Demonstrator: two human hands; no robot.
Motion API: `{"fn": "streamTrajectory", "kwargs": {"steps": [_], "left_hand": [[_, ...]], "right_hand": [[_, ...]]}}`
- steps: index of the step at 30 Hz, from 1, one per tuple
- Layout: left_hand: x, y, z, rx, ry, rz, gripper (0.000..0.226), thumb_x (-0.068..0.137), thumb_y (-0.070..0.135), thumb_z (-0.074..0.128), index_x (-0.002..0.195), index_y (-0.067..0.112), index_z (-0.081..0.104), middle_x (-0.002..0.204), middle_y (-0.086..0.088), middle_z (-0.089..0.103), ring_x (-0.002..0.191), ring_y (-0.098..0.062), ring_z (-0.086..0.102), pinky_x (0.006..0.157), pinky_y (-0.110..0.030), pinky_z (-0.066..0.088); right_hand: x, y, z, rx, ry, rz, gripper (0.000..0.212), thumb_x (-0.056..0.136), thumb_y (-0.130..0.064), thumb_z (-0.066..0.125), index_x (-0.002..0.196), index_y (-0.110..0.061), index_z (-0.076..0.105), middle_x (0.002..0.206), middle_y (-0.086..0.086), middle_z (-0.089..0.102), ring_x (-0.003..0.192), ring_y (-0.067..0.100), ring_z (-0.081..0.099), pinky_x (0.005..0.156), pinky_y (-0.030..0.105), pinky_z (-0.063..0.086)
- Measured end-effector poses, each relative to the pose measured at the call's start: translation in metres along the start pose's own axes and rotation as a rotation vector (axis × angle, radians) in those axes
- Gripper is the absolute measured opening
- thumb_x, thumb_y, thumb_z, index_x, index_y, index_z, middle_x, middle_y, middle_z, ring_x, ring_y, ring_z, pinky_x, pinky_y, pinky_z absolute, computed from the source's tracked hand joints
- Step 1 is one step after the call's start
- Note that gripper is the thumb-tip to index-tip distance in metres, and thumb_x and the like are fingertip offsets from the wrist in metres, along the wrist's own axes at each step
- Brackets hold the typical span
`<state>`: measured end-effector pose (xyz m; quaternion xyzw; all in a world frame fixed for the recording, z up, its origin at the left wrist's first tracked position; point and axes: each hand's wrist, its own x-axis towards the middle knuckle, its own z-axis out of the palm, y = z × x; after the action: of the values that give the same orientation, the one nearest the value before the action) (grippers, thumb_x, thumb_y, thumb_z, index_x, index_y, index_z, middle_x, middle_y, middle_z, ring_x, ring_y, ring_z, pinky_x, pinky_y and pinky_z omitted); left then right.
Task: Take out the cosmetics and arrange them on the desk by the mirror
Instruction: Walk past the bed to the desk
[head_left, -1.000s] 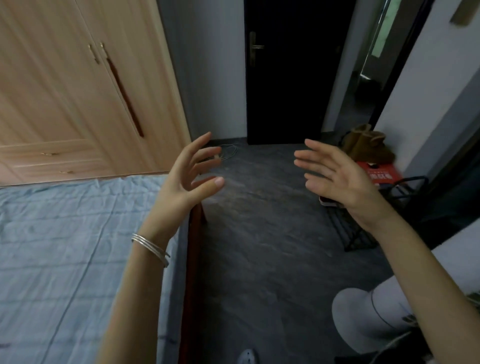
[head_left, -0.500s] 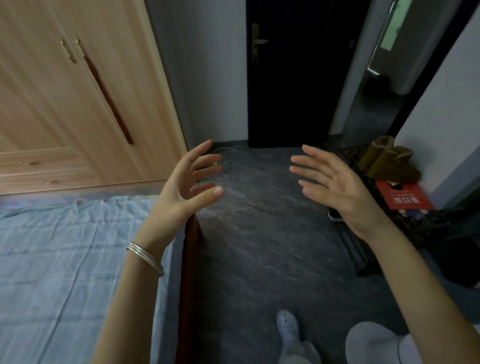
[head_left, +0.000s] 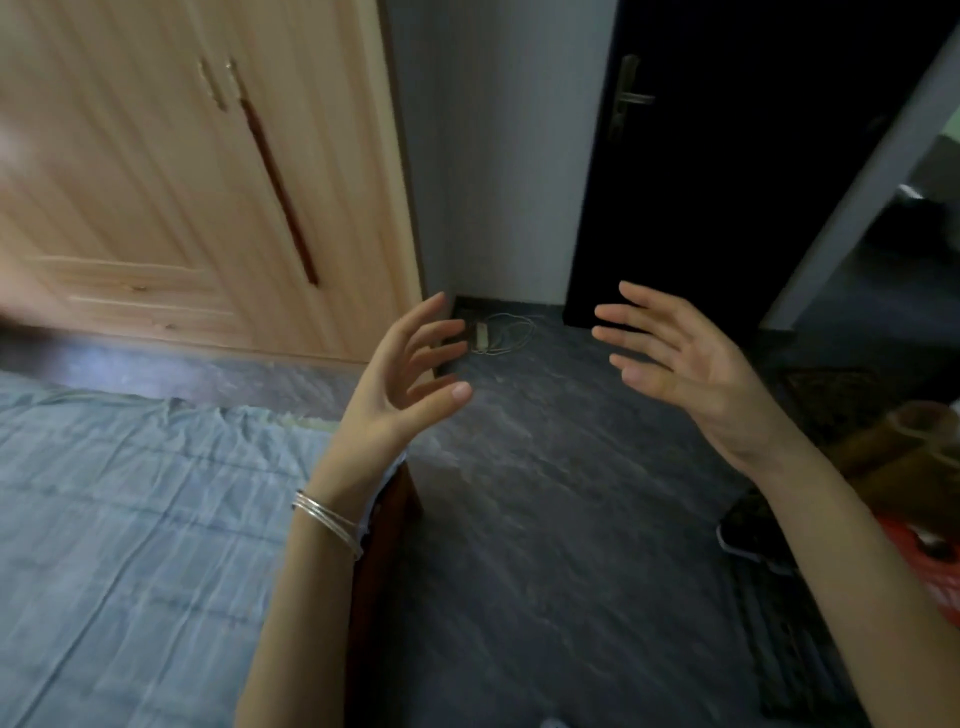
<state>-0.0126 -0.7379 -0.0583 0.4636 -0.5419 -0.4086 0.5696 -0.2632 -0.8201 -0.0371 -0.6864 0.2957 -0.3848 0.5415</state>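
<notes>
Both hands are raised in front of me over the dark floor, palms facing each other. My left hand has relaxed, spread fingers and holds nothing; thin silver bangles sit on its wrist. My right hand is likewise spread with nothing in it. No cosmetics, desk or mirror appear in this view.
A bed with a blue sheet fills the lower left, its dark wooden corner below my left wrist. A light wooden wardrobe stands behind it. A black door, a white cord on the floor, and boots with a red box lie right.
The view has swung left and forward: wardrobe and door have grown, the boots and red box slid to the right edge. Both hands keep the same raised, spread pose.
</notes>
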Motion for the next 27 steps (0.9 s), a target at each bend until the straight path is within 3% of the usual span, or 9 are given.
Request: {"fn": "streamTrajectory", "kwargs": {"steps": [5, 10, 20, 27], "left_hand": [[0.028, -0.026, -0.031, 0.005, 0.167, -0.059, 0.080, 0.069, 0.026, 0.071, 0.140, 0.019, 0.035, 0.134, -0.008, 0.052, 0.123, -0.021, 0.053, 0.103, -0.041, 0.044], [0.068, -0.053, -0.093, 0.026, 0.284, -0.056, 0.074, 0.073, 0.025, 0.068, 0.140, 0.024, 0.037, 0.132, -0.002, 0.055, 0.122, -0.020, 0.053, 0.096, -0.033, 0.049], [0.177, -0.077, -0.203, 0.027, 0.380, -0.049, 0.074, 0.072, 0.028, 0.069, 0.139, 0.027, 0.038, 0.133, 0.000, 0.054, 0.122, -0.018, 0.053, 0.096, -0.030, 0.049], [0.224, -0.094, -0.251, 0.062, 0.423, -0.113, 0.074, 0.072, 0.027, 0.069, 0.139, 0.025, 0.038, 0.133, -0.001, 0.053, 0.121, -0.018, 0.054, 0.099, -0.037, 0.047]], "right_hand": [[0.077, 0.026, 0.006, 0.027, -0.101, 0.018, 0.078, 0.065, -0.046, 0.078, 0.133, -0.028, 0.045, 0.131, -0.003, 0.057, 0.123, 0.015, 0.053, 0.103, 0.028, 0.044], [0.164, 0.056, 0.034, 0.012, -0.211, 0.022, 0.072, 0.066, -0.033, 0.071, 0.133, -0.029, 0.044, 0.134, -0.005, 0.054, 0.125, 0.009, 0.051, 0.107, 0.035, 0.041], [0.331, 0.087, 0.104, 0.059, -0.317, 0.078, 0.071, 0.067, -0.034, 0.071, 0.133, -0.030, 0.045, 0.135, -0.008, 0.053, 0.124, 0.008, 0.051, 0.110, 0.039, 0.037], [0.415, 0.107, 0.144, 0.087, -0.398, 0.110, 0.070, 0.067, -0.031, 0.073, 0.130, -0.031, 0.045, 0.136, -0.006, 0.051, 0.123, 0.006, 0.051, 0.110, 0.038, 0.037]]}}
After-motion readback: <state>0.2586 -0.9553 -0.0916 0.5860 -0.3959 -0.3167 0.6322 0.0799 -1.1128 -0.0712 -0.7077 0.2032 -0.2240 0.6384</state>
